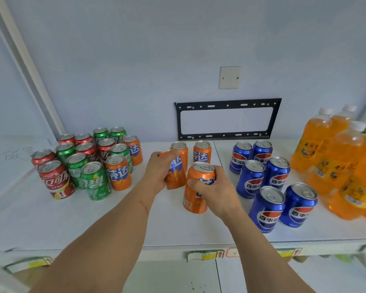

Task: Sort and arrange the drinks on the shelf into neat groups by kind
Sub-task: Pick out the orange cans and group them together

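My left hand grips an orange can in the middle of the white shelf. Just right of it and nearer to me, my right hand grips a second orange can. A third orange can stands free behind them. At the left, red cans, green cans and two more orange cans stand mixed in a cluster. Several blue cans stand in two rows at the right.
Orange bottles with white caps fill the far right of the shelf. A black metal bracket and a blank wall plate are on the back wall. Price labels line the shelf's front edge.
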